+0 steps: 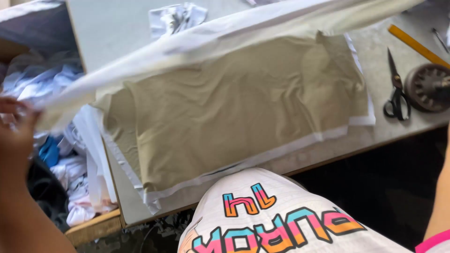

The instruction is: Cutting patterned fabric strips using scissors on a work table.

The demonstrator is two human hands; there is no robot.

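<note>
**One hand on a lifted white sheet**

One hand shows clearly: the left hand (16, 124), blurred at the left edge, fingers (14, 107) closed down on the end of a white fabric sheet (225, 35). Sheet runs taut and raised from that grip up to the top right, above the table.

Right hand: only a forearm sliver at the right edge; the hand itself is out of frame, so its grip cannot be told.

Under the raised sheet, an olive-tan fabric panel (234, 107) lies flat on a white underlayer (262, 157) whose edge shows along the near side. Both rest on a grey cutting table (384, 131).

Right end of table: black scissors (397, 91), a dark round metal weight (429, 87) just beside them, a yellow ruler (417, 45) behind.

Left of table: a bin of white fabric scraps (70, 173), some blue among them. A crumpled white scrap (177, 18) sits on the table's far side.
</note>
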